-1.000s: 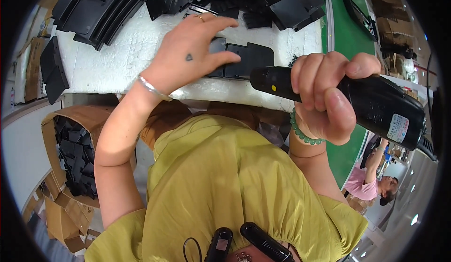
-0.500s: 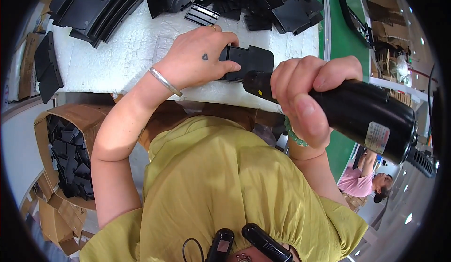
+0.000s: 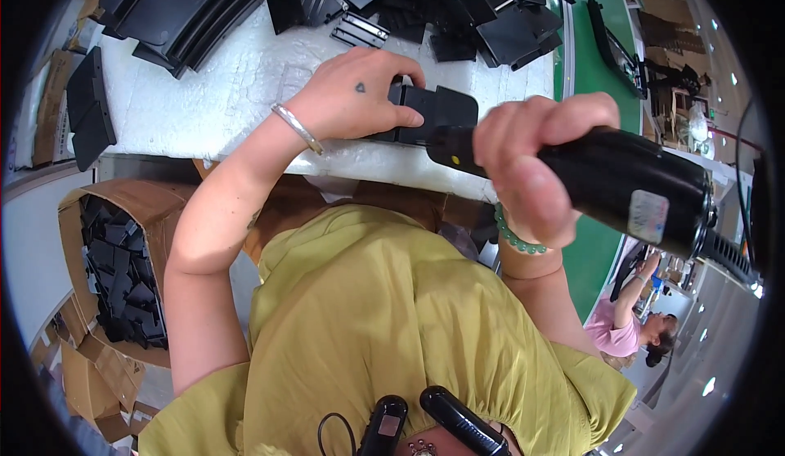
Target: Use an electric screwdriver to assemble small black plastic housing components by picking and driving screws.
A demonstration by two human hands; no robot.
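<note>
Left hand (image 3: 357, 95) arches, thumb and fingers holding a flat, round-cornered black part (image 3: 455, 109); right hand (image 3: 536, 162) wraps a smooth, cylindrical black tool (image 3: 625, 180).

A: Where is the head camera mounted?
B: On the wearer's head, as the left unit of a side-by-side fisheye pair.
A: State its facing direction.
B: Downward. The yellow-green shirt (image 3: 352, 309) fills the lower centre; the white surface (image 3: 217, 105) spans the upper part.
A: State its range.
B: Close. The left hand (image 3: 360, 95) and right hand (image 3: 536, 162) lie near the lens; straight edges bend toward the dark rim.
</note>
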